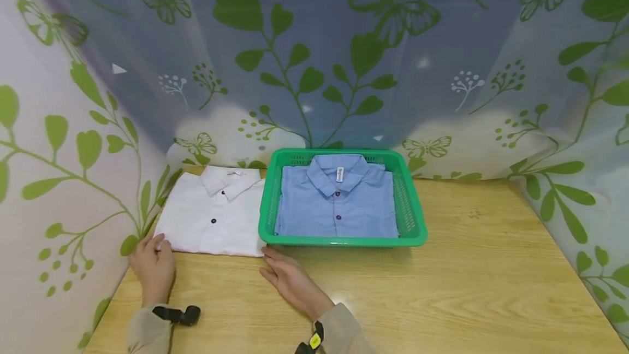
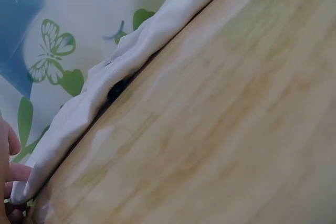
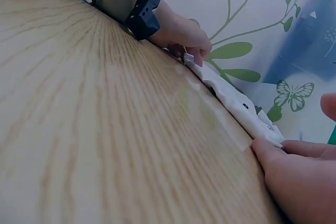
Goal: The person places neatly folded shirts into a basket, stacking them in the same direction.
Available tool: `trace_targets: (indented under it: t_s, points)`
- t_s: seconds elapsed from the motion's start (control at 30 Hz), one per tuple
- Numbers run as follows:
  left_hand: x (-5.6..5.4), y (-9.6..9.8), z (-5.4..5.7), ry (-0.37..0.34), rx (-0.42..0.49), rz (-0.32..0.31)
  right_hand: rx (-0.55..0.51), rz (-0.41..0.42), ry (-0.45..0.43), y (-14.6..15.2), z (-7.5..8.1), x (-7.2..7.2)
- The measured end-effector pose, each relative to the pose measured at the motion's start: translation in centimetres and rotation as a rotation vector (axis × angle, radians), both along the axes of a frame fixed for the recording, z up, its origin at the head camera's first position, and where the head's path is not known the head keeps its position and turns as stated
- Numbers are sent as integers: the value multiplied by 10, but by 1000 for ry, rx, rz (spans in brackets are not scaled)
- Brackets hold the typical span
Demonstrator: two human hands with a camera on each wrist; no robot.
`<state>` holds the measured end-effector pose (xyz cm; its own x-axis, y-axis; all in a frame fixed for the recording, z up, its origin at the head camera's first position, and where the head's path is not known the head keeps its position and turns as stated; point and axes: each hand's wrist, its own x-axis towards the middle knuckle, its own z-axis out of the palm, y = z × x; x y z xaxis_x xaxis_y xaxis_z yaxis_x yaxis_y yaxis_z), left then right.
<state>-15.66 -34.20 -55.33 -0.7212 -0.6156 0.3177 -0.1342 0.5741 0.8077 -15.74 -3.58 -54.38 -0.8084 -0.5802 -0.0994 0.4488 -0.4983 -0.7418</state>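
Observation:
A folded white shirt [image 1: 216, 217] with dark buttons lies on the table, its collar toward the curtain. At its near left corner my left hand [image 1: 153, 269] pinches the cloth; the left wrist view shows fingers [image 2: 20, 172] at the shirt's edge [image 2: 100, 90]. My right hand [image 1: 297, 285] is at the near right corner, its fairly straight fingers touching the cloth and the thumb apart in the head view. Beside the shirt stands a green basket [image 1: 344, 242], holding a folded light blue shirt [image 1: 339, 206] with a collar label.
The wooden table [image 1: 467, 266] extends to the right of the basket. A curtain [image 1: 314, 97] printed with leaves and butterflies hangs behind and along both sides. Dark wrist cameras, one of them [image 1: 189, 316] on the left wrist, stick out over the table.

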Motion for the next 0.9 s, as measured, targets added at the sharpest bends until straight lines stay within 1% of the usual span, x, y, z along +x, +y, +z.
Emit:
trace_targets:
  t_s: [0.1, 0.17, 0.33, 0.5, 0.57, 0.67, 0.8, 0.87, 0.9]
  points:
    - [4, 1, -1, 15, 17, -13, 15, -4, 7, 1, -1, 2]
    - [8, 2, -1, 27, 31, -15, 29, 2, 7, 3, -1, 5]
    - [25, 5, 2, 36, 54, 17, 64, 39, 32, 10, 0, 15]
    - [38, 8, 3, 12, 59, 71, 114, 94, 49, 21, 1, 27]
    - [43, 9, 2, -2, 66, 100, 139, 114, 52, 26, 1, 33]
    - [52, 11, 2, -22, 107, 153, 157, 131, 57, 33, 0, 41]
    - [69, 6, 3, -25, 204, 276, 131, 165, 51, 40, -3, 51]
    - [77, 2, 4, -4, 252, 311, 115, 201, 55, 44, -4, 56]
    - [81, -1, 3, -6, 267, 325, 103, 217, 59, 46, -5, 59]
